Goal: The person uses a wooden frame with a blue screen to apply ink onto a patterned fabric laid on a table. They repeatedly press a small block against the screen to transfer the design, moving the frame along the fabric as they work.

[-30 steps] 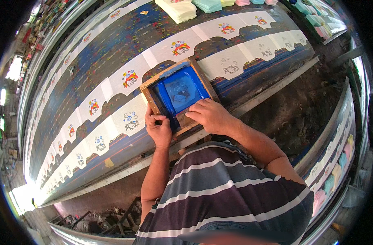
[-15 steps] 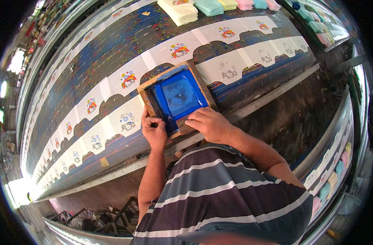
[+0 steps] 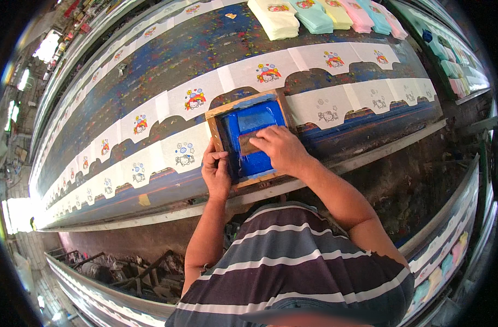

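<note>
A wooden-edged printing screen (image 3: 217, 137) with blue ink inside lies over the near row of white cloth pieces on the long table. My left hand (image 3: 217, 170) grips the frame's left side, its fingers curled around the wood. Inside the frame, my right hand (image 3: 281, 150) holds a wooden squeegee (image 3: 249, 143), fingers closed over it, partway across the blue mesh. Just left of the frame lies a white cloth piece (image 3: 178, 152) printed with a cartoon cat outline and blue shapes. To its right, another cloth piece (image 3: 321, 109) bears only a dark outline.
A second row of cloth (image 3: 240, 76) with colourful prints runs along the ink-spattered tabletop (image 3: 167, 60). Stacks of folded pastel cloth (image 3: 276, 24) stand at the far edge. A pale rail (image 3: 363, 153) borders the near edge. Another table with cloth (image 3: 450, 240) stands at right.
My right hand has pushed the squeegee from the near end of the screen toward its middle. The left hand still holds the frame. The whole view has shifted slightly.
</note>
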The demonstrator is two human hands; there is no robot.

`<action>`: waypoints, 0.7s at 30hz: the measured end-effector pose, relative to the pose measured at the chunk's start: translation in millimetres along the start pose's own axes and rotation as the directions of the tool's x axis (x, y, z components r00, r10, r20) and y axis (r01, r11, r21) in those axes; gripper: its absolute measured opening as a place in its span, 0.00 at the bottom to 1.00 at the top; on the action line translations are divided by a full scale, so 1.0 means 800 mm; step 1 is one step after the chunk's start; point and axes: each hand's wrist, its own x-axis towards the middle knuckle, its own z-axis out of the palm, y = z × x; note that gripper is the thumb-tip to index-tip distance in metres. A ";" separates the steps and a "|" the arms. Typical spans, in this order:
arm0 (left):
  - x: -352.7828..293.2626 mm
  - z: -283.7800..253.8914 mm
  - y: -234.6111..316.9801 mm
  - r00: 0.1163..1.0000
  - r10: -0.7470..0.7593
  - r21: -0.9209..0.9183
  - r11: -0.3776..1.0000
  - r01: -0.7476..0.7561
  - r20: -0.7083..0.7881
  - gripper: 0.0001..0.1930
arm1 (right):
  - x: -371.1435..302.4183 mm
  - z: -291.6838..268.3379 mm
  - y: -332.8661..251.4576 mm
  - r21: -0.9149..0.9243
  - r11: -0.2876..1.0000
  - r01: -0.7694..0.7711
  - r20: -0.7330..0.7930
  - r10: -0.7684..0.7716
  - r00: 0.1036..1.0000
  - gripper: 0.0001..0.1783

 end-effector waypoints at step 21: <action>-0.004 0.014 0.010 0.990 0.138 0.185 0.974 -0.130 -0.032 0.06 | 0.007 -0.017 -0.004 0.032 0.999 -0.032 0.176 0.026 0.984 0.23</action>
